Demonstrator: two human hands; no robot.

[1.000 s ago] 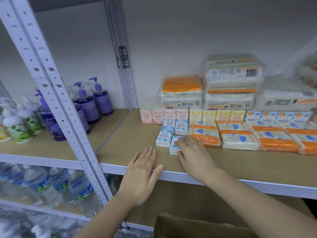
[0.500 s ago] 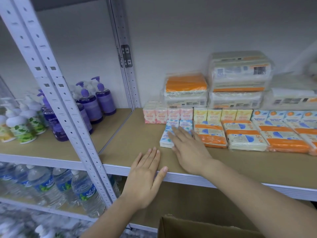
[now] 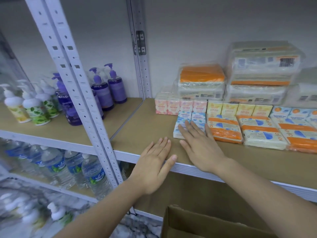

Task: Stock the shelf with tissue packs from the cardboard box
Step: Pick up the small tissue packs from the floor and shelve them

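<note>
Since the prior frame: right hand (image 3: 199, 148) slightly withdrawn, fingers straight, spread flat on small blue-and-white tissue packs (image 3: 189, 123) at mid-shelf (image 3: 142, 133); pinching nothing. Left hand (image 3: 154, 166) flat, fingers together, on shelf front edge. Behind: four pink packs (image 3: 180, 107), four yellow packs (image 3: 239, 109); print too small to read. Cardboard box (image 3: 197, 224) below. Water bottles (image 3: 93, 174) labelled "Viva" on lower shelf.

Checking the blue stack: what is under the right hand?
The right hand lies flat, its fingers on the blue tissue packs, its palm over the shelf board. The packs' front edges are partly covered; more packs beneath cannot be seen.
</note>
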